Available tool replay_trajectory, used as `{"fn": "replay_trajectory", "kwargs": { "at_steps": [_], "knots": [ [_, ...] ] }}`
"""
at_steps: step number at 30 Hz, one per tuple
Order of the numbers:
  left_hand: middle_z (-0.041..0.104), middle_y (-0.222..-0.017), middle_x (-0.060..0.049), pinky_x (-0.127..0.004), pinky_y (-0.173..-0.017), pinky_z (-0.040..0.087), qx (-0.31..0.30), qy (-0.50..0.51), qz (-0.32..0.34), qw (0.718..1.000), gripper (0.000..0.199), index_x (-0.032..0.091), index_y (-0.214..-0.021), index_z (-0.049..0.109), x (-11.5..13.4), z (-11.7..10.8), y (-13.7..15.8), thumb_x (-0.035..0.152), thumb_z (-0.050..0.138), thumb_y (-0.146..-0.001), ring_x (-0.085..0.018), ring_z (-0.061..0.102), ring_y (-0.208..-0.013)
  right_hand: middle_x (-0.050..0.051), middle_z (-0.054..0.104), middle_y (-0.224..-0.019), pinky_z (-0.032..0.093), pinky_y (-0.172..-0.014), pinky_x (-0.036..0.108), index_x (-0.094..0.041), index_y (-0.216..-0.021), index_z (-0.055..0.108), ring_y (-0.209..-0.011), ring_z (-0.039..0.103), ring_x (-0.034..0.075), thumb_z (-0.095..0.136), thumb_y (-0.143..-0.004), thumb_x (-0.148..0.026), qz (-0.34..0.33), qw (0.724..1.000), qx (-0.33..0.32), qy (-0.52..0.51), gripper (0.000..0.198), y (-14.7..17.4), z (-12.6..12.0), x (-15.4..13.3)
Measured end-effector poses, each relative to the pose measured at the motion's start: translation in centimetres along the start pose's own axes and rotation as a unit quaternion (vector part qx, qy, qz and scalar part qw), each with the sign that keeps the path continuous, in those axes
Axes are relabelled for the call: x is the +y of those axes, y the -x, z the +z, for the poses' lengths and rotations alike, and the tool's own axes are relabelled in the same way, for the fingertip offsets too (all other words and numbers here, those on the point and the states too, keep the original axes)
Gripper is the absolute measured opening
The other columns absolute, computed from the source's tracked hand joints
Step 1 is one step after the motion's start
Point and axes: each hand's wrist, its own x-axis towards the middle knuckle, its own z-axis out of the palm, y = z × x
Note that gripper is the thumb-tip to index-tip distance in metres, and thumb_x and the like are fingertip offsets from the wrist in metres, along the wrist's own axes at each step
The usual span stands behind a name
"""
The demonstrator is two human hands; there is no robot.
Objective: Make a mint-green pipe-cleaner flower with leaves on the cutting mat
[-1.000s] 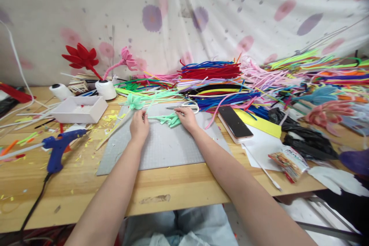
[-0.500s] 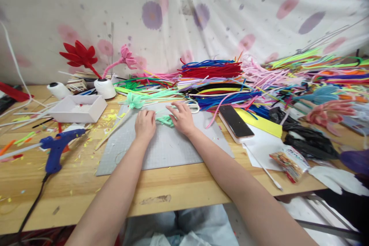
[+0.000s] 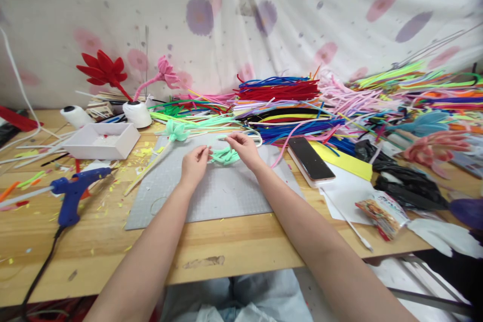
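Observation:
Above the grey cutting mat, my left hand is closed in a pinch, its fingertips at the left end of some mint-green pipe cleaners. What lies between those fingertips is too small to tell. My right hand is also pinched, just right of the pipe cleaners and a little higher. A thin, pale tip pokes out left of its fingers; its kind is unclear. Beyond my left hand, a mint-green pipe-cleaner flower with a pale stem lies across the mat's back left corner.
A blue glue gun and white box are at left. Red and pink flowers stand behind them. Bundled pipe cleaners line the back. A phone, snack packet and black plastic bag lie right.
Both hands have shifted slightly right. The right hand's spread fingers have come together into a pinch, and more of the mint-green pipe cleaners shows between the hands.

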Motion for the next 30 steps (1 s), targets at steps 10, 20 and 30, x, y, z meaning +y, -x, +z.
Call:
{"fn": "replay_trajectory", "kwargs": {
  "at_steps": [10,20,30],
  "knots": [
    [0.067,-0.069,-0.010,-0.029,-0.062,0.052,-0.104,0.263,-0.237,0.930,0.014,0.007,-0.077,0.063,1.9,0.9,0.9,0.019,0.061,-0.069,-0.017,0.065,-0.064,-0.005,0.053,-0.051,0.033,-0.048,0.020,-0.018,-0.068,0.049,-0.046,0.042,0.005,0.061,-0.063,-0.047,0.080,0.980,-0.079,-0.167,0.032,0.9,1.5,0.6],
    [0.066,-0.066,-0.006,-0.028,-0.066,0.052,-0.132,0.252,-0.216,0.934,0.009,0.009,-0.075,0.064,1.2,1.0,0.9,0.016,0.059,-0.072,-0.013,0.063,-0.062,-0.004,0.058,-0.057,0.032,-0.048,0.020,-0.018,-0.072,0.048,-0.048,0.044,0.006,0.061,-0.065,-0.044,0.091,0.977,-0.081,-0.175,0.030,1.1,1.8,1.3],
    [0.065,-0.064,-0.005,-0.029,-0.068,0.053,-0.157,0.239,-0.202,0.937,0.012,0.009,-0.068,0.062,0.8,0.9,0.8,0.020,0.065,-0.068,-0.011,0.061,-0.060,-0.004,0.059,-0.057,0.028,-0.045,0.019,-0.018,-0.069,0.045,-0.046,0.043,0.005,0.062,-0.065,-0.039,0.125,0.968,-0.084,-0.200,0.027,1.1,1.6,1.2]
  ]
}}
